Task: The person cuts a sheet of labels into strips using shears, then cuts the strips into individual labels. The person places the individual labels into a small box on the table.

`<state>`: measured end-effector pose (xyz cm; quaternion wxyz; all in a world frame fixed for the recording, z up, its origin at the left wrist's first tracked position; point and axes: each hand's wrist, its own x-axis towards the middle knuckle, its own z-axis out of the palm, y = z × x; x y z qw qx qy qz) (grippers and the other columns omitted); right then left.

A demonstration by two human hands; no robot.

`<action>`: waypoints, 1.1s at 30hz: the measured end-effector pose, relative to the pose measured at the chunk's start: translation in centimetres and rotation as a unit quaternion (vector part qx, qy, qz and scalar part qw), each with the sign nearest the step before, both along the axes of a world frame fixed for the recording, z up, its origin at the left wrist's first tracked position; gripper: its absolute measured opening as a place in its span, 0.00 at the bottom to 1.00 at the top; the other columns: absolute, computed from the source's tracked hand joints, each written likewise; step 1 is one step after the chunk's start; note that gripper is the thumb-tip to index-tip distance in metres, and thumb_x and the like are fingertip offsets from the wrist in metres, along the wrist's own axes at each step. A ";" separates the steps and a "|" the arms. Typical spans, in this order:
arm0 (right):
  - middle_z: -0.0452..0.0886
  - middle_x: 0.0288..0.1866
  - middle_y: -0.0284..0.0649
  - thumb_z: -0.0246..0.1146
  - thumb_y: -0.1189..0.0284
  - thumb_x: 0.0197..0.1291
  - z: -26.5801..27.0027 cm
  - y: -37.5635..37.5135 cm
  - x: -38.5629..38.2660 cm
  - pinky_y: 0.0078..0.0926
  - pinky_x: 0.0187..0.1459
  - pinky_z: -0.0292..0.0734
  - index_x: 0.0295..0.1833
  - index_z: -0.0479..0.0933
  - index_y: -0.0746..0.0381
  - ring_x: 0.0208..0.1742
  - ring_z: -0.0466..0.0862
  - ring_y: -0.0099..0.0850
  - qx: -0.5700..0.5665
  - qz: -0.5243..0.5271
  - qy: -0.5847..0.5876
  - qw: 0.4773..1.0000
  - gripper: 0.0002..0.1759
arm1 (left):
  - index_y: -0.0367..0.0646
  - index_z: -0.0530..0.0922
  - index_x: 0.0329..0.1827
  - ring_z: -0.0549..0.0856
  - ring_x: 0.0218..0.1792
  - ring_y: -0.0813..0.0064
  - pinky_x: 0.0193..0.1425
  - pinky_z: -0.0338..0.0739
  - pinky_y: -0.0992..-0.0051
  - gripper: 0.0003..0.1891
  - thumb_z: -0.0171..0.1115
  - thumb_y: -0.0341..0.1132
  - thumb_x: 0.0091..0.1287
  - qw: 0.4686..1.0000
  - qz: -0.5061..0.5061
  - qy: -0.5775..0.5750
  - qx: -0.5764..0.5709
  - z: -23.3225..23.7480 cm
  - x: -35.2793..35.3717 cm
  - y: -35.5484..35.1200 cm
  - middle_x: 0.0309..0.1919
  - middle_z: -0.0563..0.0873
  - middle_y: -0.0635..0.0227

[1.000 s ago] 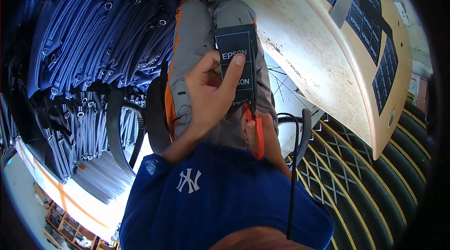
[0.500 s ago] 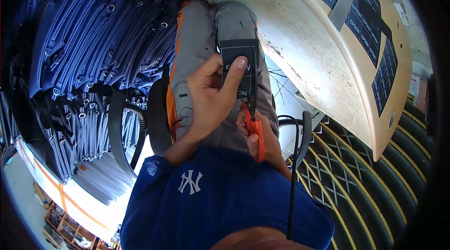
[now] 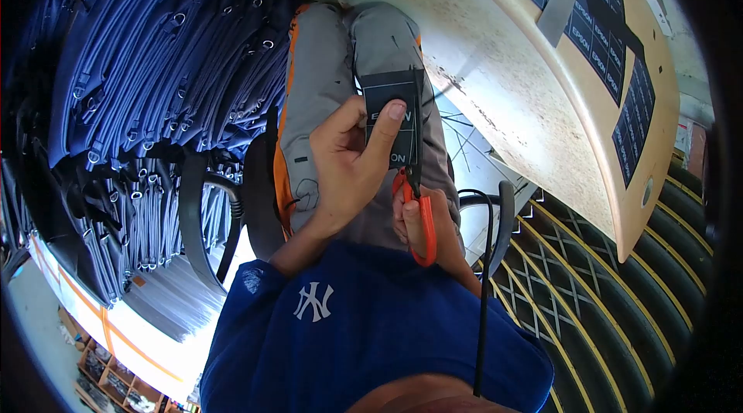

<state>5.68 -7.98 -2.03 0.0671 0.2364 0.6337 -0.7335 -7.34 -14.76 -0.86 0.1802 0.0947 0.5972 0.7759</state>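
EPSON piece (image 3: 381, 88): over your lap (image 3: 317, 80), off the table (image 3: 594, 138) and outside its long edge, perhaps so you can turn it freely.
Left hand (image 3: 344, 161): gripping the piece, thumb pressed flat on its printed face, fingers hidden behind; this probably keeps it stiff and leaves its right edge exposed.
Right hand (image 3: 443, 215): closed around the red handles of the scissors (image 3: 428, 235), blades along that edge, seemingly to line up with it; you can't tell the blade gap, dark on dark.
Sheets (image 3: 635, 126): on the table, lying between its long edge and near corner, apparently within your reach.
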 end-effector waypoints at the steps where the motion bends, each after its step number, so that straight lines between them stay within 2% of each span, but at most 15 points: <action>1: 0.61 0.13 0.28 0.51 0.37 0.58 0.0 -0.1 0.0 0.16 0.15 0.59 0.27 0.65 0.63 0.12 0.65 0.18 -0.005 -0.005 -0.006 1.000 0.35 | 0.33 0.76 0.31 0.70 0.27 0.94 0.28 0.62 0.90 0.07 0.61 0.27 0.66 1.000 0.002 0.007 0.000 -0.1 0.0 0.0 0.25 0.77 0.79; 6: 0.62 0.13 0.29 0.53 0.39 0.59 -0.2 -0.3 0.1 0.16 0.15 0.59 0.27 0.64 0.62 0.12 0.65 0.18 -0.022 -0.019 -0.003 1.000 0.34 | 0.33 0.78 0.33 0.72 0.28 0.94 0.28 0.64 0.90 0.06 0.61 0.27 0.66 1.000 -0.006 -0.029 0.007 0.6 0.1 -0.2 0.26 0.79 0.78; 12: 0.61 0.14 0.29 0.48 0.34 0.58 -0.4 0.6 -0.1 0.16 0.14 0.58 0.29 0.63 0.62 0.11 0.63 0.18 -0.031 -0.069 0.012 0.997 0.37 | 0.34 0.79 0.39 0.73 0.27 0.95 0.27 0.65 0.90 0.06 0.60 0.30 0.67 0.998 -0.031 -0.052 0.006 0.6 -0.1 -0.5 0.26 0.80 0.79; 14: 0.63 0.17 0.27 0.48 0.36 0.60 -1.2 0.8 0.2 0.14 0.17 0.58 0.35 0.68 0.65 0.14 0.64 0.15 -0.061 -0.103 0.074 0.990 0.37 | 0.34 0.80 0.40 0.72 0.26 0.95 0.26 0.64 0.90 0.07 0.60 0.31 0.68 0.996 -0.045 -0.075 0.003 0.5 -0.4 -0.8 0.26 0.79 0.79; 17: 0.62 0.20 0.28 0.45 0.34 0.58 -0.9 1.3 -0.6 0.15 0.16 0.56 0.41 0.68 0.67 0.14 0.62 0.15 -0.041 -0.126 0.122 0.984 0.41 | 0.36 0.80 0.42 0.71 0.24 0.95 0.25 0.64 0.89 0.08 0.59 0.32 0.68 0.994 -0.051 -0.095 -0.016 0.3 -0.8 -1.0 0.24 0.78 0.81; 18: 0.63 0.24 0.28 0.50 0.35 0.57 -1.2 1.6 -0.3 0.13 0.18 0.56 0.42 0.68 0.68 0.16 0.63 0.14 -0.042 -0.127 0.123 0.983 0.40 | 0.36 0.80 0.40 0.71 0.24 0.95 0.24 0.63 0.89 0.07 0.60 0.32 0.68 0.993 -0.064 -0.094 -0.017 0.4 -0.9 -1.1 0.23 0.78 0.81; 19: 0.63 0.24 0.28 0.50 0.35 0.57 -1.0 1.8 -0.5 0.13 0.18 0.56 0.42 0.68 0.68 0.16 0.63 0.14 -0.042 -0.128 0.124 0.983 0.40 | 0.36 0.80 0.39 0.70 0.23 0.95 0.24 0.62 0.89 0.08 0.60 0.32 0.68 0.992 -0.078 -0.094 -0.018 0.5 -1.0 -1.1 0.23 0.77 0.82; 21: 0.66 0.25 0.29 0.60 0.44 0.58 -0.5 2.1 -1.1 0.11 0.22 0.59 0.43 0.69 0.67 0.20 0.66 0.14 -0.031 -0.148 0.159 0.976 0.32 | 0.36 0.80 0.37 0.70 0.22 0.95 0.23 0.61 0.88 0.07 0.61 0.32 0.67 0.988 -0.125 -0.084 -0.040 0.4 -1.1 -1.9 0.21 0.76 0.81; 22: 0.66 0.25 0.29 0.60 0.44 0.58 -0.5 2.2 -1.5 0.11 0.22 0.59 0.43 0.69 0.67 0.20 0.66 0.14 -0.031 -0.149 0.160 0.975 0.32 | 0.36 0.80 0.34 0.70 0.22 0.95 0.23 0.60 0.88 0.08 0.62 0.32 0.66 0.981 -0.170 -0.076 -0.062 0.4 -1.2 -2.3 0.20 0.76 0.81; 23: 0.69 0.25 0.29 0.64 0.51 0.58 -0.5 2.1 -1.9 0.11 0.25 0.61 0.43 0.69 0.67 0.22 0.68 0.14 -0.012 -0.161 0.173 0.972 0.27 | 0.36 0.80 0.34 0.70 0.22 0.95 0.23 0.60 0.88 0.08 0.62 0.32 0.66 0.980 -0.172 -0.075 -0.062 0.5 -1.4 -2.5 0.20 0.76 0.81; 24: 0.71 0.26 0.30 0.67 0.59 0.58 -0.5 2.1 -2.1 0.10 0.27 0.63 0.43 0.70 0.67 0.24 0.70 0.14 0.008 -0.173 0.186 0.967 0.23 | 0.36 0.81 0.32 0.70 0.22 0.94 0.23 0.60 0.87 0.07 0.63 0.32 0.65 0.968 -0.230 -0.035 -0.095 0.8 -1.5 -2.7 0.19 0.75 0.80; 25: 0.71 0.26 0.30 0.67 0.59 0.58 -0.3 2.0 -2.1 0.10 0.27 0.63 0.43 0.70 0.67 0.24 0.70 0.14 0.009 -0.175 0.187 0.967 0.23 | 0.36 0.81 0.30 0.69 0.22 0.94 0.23 0.60 0.86 0.07 0.64 0.31 0.64 0.950 -0.285 0.007 -0.127 1.0 -1.8 -3.0 0.18 0.75 0.80; 26: 0.73 0.27 0.31 0.67 0.64 0.57 -0.1 2.0 -2.0 0.11 0.28 0.65 0.42 0.70 0.67 0.25 0.72 0.15 -0.004 -0.186 0.125 0.974 0.19 | 0.37 0.81 0.29 0.71 0.22 0.92 0.24 0.63 0.84 0.07 0.64 0.31 0.63 0.929 -0.335 0.020 -0.159 1.1 -2.3 -3.4 0.19 0.78 0.76; 27: 0.75 0.29 0.33 0.67 0.69 0.57 0.1 1.9 -2.0 0.11 0.29 0.67 0.41 0.70 0.66 0.26 0.74 0.16 -0.018 -0.197 0.062 0.978 0.15 | 0.37 0.81 0.29 0.71 0.22 0.92 0.24 0.63 0.84 0.07 0.64 0.31 0.63 0.929 -0.335 0.022 -0.159 1.1 -2.3 -3.3 0.19 0.78 0.76; 33: 0.74 0.28 0.31 0.66 0.71 0.58 0.4 0.4 -2.6 0.12 0.29 0.66 0.37 0.70 0.66 0.27 0.73 0.16 0.016 -0.261 0.054 0.964 0.12 | 0.36 0.81 0.34 0.74 0.21 0.87 0.25 0.66 0.81 0.08 0.61 0.33 0.66 0.954 -0.266 0.073 -0.120 1.1 -1.0 -2.9 0.22 0.83 0.69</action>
